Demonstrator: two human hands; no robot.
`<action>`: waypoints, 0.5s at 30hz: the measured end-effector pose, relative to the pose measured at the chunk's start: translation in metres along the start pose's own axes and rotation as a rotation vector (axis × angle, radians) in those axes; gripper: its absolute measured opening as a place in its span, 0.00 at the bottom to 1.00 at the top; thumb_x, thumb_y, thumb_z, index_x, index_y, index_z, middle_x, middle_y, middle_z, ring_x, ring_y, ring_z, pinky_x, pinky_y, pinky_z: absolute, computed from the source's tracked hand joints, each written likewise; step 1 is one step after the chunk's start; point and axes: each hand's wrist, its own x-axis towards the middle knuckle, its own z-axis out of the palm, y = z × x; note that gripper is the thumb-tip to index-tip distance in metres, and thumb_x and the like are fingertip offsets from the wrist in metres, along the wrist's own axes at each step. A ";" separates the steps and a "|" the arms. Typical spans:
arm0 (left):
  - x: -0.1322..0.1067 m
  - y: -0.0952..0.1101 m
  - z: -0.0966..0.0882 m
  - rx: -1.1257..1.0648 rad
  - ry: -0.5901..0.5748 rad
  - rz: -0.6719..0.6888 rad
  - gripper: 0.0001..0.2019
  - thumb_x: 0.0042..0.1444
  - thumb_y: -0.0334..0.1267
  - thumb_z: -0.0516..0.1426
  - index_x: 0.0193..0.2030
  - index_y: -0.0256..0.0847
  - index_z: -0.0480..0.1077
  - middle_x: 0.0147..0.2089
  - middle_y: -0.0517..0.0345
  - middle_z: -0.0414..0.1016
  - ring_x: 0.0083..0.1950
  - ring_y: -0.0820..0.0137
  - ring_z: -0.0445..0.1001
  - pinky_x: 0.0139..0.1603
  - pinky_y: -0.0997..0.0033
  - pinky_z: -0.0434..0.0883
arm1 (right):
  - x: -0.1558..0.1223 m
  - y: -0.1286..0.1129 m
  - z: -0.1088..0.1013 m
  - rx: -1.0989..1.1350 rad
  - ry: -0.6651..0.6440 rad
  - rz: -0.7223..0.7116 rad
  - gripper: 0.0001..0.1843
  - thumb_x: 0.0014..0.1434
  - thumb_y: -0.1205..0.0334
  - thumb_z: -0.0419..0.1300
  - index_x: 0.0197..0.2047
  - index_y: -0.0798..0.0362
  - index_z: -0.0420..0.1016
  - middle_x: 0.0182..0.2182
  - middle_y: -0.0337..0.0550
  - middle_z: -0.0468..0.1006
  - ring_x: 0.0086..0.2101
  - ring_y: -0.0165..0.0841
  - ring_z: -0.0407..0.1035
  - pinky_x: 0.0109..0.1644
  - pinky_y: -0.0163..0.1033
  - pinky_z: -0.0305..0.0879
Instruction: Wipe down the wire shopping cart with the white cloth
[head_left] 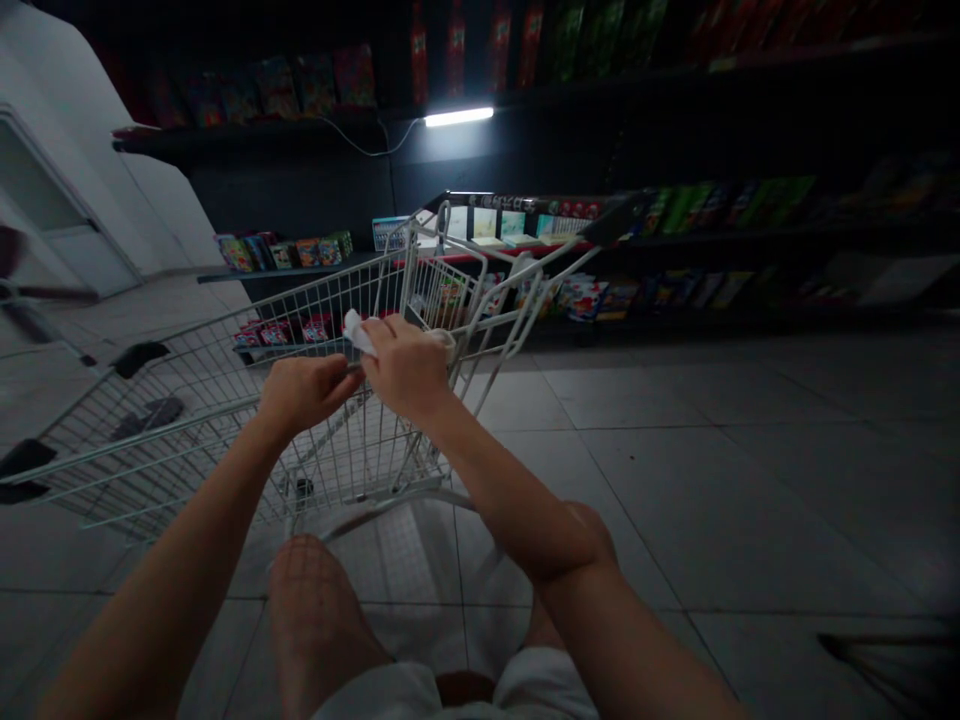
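A wire shopping cart point(247, 400) stands side-on before me, its dark handle bar point(517, 203) up at the right. My left hand point(304, 390) is closed around the near top rim of its basket. Just right of it, my right hand point(409, 365) grips a white cloth point(360, 332) and presses it on the same rim. Part of the cloth sticks out past the fingers on the left, and the rest is hidden under the hand. The two hands almost touch. Inside the basket, toward the handle, is a folding wire child seat section point(442, 285).
Behind the cart runs a dark shelf point(300, 150) with bottles, boxes and packets. A lit tube lamp point(459, 117) hangs under its upper board. My bare knees are below the cart on the tiled floor point(637, 460). A door point(45, 200) is at the far left.
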 end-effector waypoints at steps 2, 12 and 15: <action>0.000 -0.001 0.001 0.051 -0.030 -0.012 0.23 0.59 0.55 0.47 0.27 0.41 0.71 0.28 0.49 0.77 0.28 0.63 0.74 0.28 0.67 0.56 | 0.006 -0.015 -0.001 0.038 -0.051 -0.042 0.21 0.65 0.53 0.46 0.53 0.53 0.72 0.47 0.51 0.75 0.44 0.40 0.70 0.44 0.43 0.63; -0.006 0.004 0.002 0.045 0.001 0.010 0.26 0.64 0.56 0.42 0.34 0.41 0.73 0.27 0.51 0.77 0.28 0.64 0.73 0.26 0.67 0.52 | 0.011 0.035 -0.029 -0.110 -0.155 0.170 0.26 0.66 0.49 0.45 0.46 0.57 0.78 0.41 0.56 0.79 0.39 0.41 0.73 0.41 0.43 0.62; -0.004 0.008 0.002 0.031 -0.003 -0.003 0.25 0.65 0.55 0.42 0.36 0.40 0.73 0.29 0.50 0.78 0.30 0.63 0.75 0.27 0.67 0.53 | 0.014 0.015 -0.024 -0.082 -0.199 0.107 0.32 0.67 0.45 0.42 0.44 0.58 0.80 0.39 0.58 0.79 0.40 0.42 0.73 0.44 0.44 0.63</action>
